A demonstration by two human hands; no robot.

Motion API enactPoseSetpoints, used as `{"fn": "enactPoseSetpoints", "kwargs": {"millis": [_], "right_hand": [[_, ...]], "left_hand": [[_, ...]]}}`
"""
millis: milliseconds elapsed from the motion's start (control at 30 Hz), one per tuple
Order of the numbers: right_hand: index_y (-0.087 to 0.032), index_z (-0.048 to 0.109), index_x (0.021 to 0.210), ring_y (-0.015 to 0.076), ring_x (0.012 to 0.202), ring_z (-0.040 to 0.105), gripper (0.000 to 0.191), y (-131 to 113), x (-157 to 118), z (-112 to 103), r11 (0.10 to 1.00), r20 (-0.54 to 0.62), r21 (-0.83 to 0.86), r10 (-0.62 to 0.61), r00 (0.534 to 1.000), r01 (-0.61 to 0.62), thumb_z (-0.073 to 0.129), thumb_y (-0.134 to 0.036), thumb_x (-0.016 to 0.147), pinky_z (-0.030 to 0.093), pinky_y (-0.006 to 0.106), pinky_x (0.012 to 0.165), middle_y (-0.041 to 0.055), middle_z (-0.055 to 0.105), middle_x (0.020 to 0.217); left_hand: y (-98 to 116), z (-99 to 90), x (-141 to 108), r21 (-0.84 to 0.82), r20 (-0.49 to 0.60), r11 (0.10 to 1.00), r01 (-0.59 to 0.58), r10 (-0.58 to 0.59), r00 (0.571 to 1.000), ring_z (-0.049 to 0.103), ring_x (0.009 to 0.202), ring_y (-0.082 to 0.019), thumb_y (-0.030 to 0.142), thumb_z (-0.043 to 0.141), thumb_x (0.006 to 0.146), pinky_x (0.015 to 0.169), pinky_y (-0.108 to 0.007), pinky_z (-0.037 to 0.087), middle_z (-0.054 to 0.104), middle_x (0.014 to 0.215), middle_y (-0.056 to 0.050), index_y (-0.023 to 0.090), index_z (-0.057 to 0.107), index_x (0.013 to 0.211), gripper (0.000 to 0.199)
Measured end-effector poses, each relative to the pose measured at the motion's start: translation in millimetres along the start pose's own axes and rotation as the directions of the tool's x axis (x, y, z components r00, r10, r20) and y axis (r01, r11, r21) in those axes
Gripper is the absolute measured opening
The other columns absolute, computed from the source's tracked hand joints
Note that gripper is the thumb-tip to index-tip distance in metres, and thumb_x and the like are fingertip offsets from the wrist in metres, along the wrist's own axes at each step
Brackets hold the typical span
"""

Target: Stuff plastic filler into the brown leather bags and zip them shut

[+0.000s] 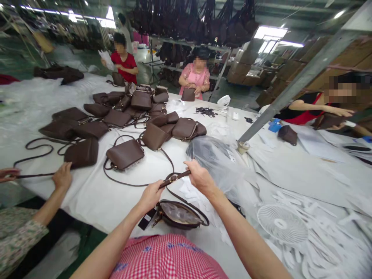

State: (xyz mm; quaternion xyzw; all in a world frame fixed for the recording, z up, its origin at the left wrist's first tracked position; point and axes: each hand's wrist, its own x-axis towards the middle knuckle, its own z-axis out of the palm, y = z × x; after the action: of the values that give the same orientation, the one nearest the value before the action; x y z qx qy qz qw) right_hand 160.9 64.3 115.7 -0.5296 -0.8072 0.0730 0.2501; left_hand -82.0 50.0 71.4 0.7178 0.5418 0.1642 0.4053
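Between my two hands a dark brown bag strap (173,178) is stretched, with a gold-toned buckle near its middle. My left hand (151,197) is closed round one end of this stretch, and my right hand (201,176) grips the other. Below them, close to my body, a brown handbag (180,214) lies with its top open; pale crumpled stuffing shows inside. A black tag (147,219) lies at its left end. Just beyond my left hand rests another brown handbag (125,155), closed, its strap looped on the table.
A pile of brown handbags (141,100) covers the table's far left. Clear plastic (223,164) and a grey post (290,85) stand at right, near a white fan (281,223). A co-worker's hands (62,176) hold a strap at left; other people work across the table.
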Motion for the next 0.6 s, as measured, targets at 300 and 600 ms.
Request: {"fn": "enactPoseSetpoints", "kwargs": {"millis": [300,600], "right_hand": [[-0.02,0.059,0.111,0.0187,0.087,0.064,0.041,-12,-3,-71,0.976,0.04,-0.196,0.1,0.994,-0.091,0.037,-0.002,0.083,0.047,0.024,0.071,0.0079,0.068,0.1],[-0.021,0.061,0.08,0.0164,0.064,0.052,0.022,33,-87,-147,0.895,0.282,0.228,0.316,0.906,-0.384,0.049,-0.038,0.087,0.04,0.026,0.061,0.0009,0.058,0.069]], "left_hand": [[64,4.5,9,-0.185,0.193,0.962,-0.2,0.235,0.953,0.049,0.065,-0.013,0.025,0.06,0.074,0.06,-0.022,0.035,0.054,0.07,0.004,0.019,0.058,0.089,0.017],[11,-65.4,34,-0.728,-0.031,0.686,-0.025,0.004,1.0,0.028,0.043,-0.006,0.045,0.063,0.074,0.045,-0.019,0.026,0.032,0.051,0.01,0.018,0.048,0.071,0.031]]}}
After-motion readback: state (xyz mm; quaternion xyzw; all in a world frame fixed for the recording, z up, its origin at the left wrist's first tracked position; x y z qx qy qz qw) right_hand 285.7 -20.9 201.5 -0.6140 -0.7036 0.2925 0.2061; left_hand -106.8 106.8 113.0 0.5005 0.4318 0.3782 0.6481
